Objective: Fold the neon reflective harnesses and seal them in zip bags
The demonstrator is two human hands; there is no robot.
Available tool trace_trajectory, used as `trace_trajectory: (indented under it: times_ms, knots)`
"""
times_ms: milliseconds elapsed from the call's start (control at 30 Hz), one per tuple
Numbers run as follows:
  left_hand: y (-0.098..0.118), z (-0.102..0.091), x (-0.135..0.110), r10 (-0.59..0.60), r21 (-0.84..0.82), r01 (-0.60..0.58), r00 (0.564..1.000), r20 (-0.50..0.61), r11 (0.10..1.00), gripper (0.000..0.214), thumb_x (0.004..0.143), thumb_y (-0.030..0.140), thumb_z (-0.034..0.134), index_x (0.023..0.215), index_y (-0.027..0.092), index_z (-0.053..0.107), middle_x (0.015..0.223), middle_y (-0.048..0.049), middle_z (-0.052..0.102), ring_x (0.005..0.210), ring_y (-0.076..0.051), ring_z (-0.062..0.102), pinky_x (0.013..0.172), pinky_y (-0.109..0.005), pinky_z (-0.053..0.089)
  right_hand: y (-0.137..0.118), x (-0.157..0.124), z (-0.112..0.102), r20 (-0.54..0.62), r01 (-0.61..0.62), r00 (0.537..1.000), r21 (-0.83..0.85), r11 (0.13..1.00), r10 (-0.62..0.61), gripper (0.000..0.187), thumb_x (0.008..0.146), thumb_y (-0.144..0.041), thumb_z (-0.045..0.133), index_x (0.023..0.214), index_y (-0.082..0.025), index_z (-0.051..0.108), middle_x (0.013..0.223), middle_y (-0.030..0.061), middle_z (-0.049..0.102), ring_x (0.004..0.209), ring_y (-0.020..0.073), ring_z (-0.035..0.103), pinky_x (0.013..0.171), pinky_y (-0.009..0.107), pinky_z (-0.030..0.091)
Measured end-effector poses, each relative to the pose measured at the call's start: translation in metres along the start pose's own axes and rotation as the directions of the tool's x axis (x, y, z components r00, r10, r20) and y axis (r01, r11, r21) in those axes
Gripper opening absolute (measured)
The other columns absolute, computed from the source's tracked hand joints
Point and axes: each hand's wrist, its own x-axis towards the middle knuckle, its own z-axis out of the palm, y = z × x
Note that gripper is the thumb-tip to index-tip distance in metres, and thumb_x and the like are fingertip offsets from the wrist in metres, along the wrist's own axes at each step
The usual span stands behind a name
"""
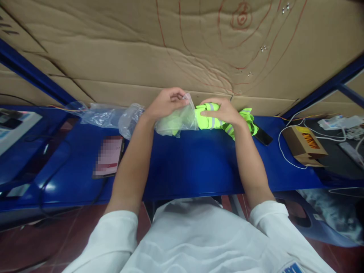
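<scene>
My left hand [166, 101] pinches the open edge of a clear plastic bag [178, 120] above the blue table [193, 163]. My right hand [224, 110] is closed on a folded neon-yellow vest with grey reflective stripes [212, 120]. One end of the vest sits inside the bag's mouth; the rest trails out to the right, past my wrist.
More clear plastic bags [113, 115] lie at the back left. A phone [108, 156] rests left of my forearm, and a dark phone [263, 136] right of the vest. A small cardboard box [305, 146] and white cables [287, 132] are at the right. Cardboard sheets [182, 45] stand behind the table.
</scene>
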Motion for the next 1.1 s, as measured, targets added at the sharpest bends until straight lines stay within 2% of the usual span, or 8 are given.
trace_trajectory:
  times_ms: [100,200,300,400,633,833,933,1100]
  knots:
    - [0.008,0.005,-0.003,0.044,-0.028,-0.042,0.996,0.079,0.999,0.036,0.089,0.054,0.073,0.103,0.021,0.066,0.104,-0.0028,0.073,0.099,-0.019,0.067,0.087,-0.034,0.054,-0.009,-0.003,-0.008,-0.030,0.002,1.000,0.053,0.999,0.000,0.050,0.075,-0.061,0.087,0.109,-0.025,0.082,0.118,0.0035,0.079,0.114,0.0263,0.072,0.109,0.042,0.054]
    - [0.012,0.009,-0.005,0.050,-0.070,-0.040,0.987,0.151,0.997,0.033,0.093,0.051,0.069,0.108,0.022,0.063,0.098,-0.0045,0.074,0.093,-0.020,0.070,0.079,-0.032,0.056,-0.007,-0.005,-0.015,-0.082,0.007,0.997,0.088,0.996,0.000,0.052,0.073,-0.063,0.088,0.109,-0.026,0.082,0.116,0.0028,0.079,0.114,0.0254,0.073,0.107,0.041,0.055]
    - [0.015,0.013,-0.005,0.070,-0.098,-0.055,0.986,0.154,0.994,0.029,0.094,0.045,0.070,0.109,0.021,0.062,0.095,-0.0052,0.075,0.087,-0.020,0.071,0.074,-0.031,0.055,0.001,-0.008,-0.022,-0.174,0.008,0.985,0.153,0.988,0.019,0.057,0.072,-0.067,0.087,0.112,-0.028,0.081,0.115,0.0014,0.079,0.109,0.0239,0.074,0.100,0.040,0.059]
    - [0.019,0.017,-0.006,0.071,-0.101,-0.056,0.987,0.147,0.993,0.026,0.098,0.043,0.066,0.111,0.021,0.063,0.096,-0.0052,0.075,0.090,-0.020,0.072,0.077,-0.032,0.056,0.002,-0.010,-0.027,-0.185,-0.013,0.982,0.161,0.987,0.043,0.061,0.071,-0.071,0.085,0.114,-0.029,0.080,0.114,0.0010,0.078,0.109,0.0241,0.074,0.095,0.040,0.061]
    - [0.025,0.024,-0.007,0.136,-0.120,-0.122,0.984,0.111,0.985,0.019,0.100,0.039,0.062,0.107,0.021,0.065,0.101,-0.0042,0.075,0.094,-0.019,0.073,0.074,-0.028,0.055,-0.021,-0.015,-0.033,-0.032,0.029,0.999,0.019,0.999,-0.028,0.047,0.075,-0.060,0.088,0.107,-0.026,0.083,0.110,0.0020,0.080,0.107,0.0230,0.074,0.097,0.037,0.059]
    - [0.032,0.027,-0.010,0.185,-0.154,-0.156,0.964,0.191,0.976,0.020,0.101,0.037,0.061,0.109,0.019,0.066,0.105,-0.0057,0.077,0.098,-0.020,0.073,0.082,-0.031,0.055,-0.029,-0.024,-0.049,0.146,-0.050,0.987,-0.128,0.991,0.068,0.044,0.075,-0.058,0.088,0.106,-0.027,0.084,0.100,0.0009,0.081,0.091,0.0213,0.073,0.082,0.033,0.058]
    - [0.032,0.029,-0.010,0.170,-0.104,-0.150,0.957,0.235,0.983,0.023,0.101,0.039,0.061,0.111,0.020,0.067,0.107,-0.0060,0.077,0.099,-0.020,0.072,0.084,-0.031,0.055,-0.032,-0.028,-0.052,0.088,-0.026,0.995,-0.254,0.967,0.050,0.038,0.078,-0.054,0.088,0.105,-0.027,0.083,0.102,0.0019,0.081,0.093,0.0238,0.074,0.087,0.037,0.057]
    - [0.024,0.040,-0.005,0.174,-0.034,-0.171,0.976,0.131,0.985,0.021,0.102,0.038,0.058,0.109,0.020,0.067,0.103,-0.0046,0.074,0.097,-0.019,0.070,0.080,-0.030,0.053,-0.049,-0.030,-0.042,-0.087,0.013,0.995,-0.433,0.901,-0.056,0.030,0.081,-0.047,0.087,0.107,-0.032,0.082,0.113,0.0036,0.079,0.106,0.0310,0.073,0.101,0.048,0.055]
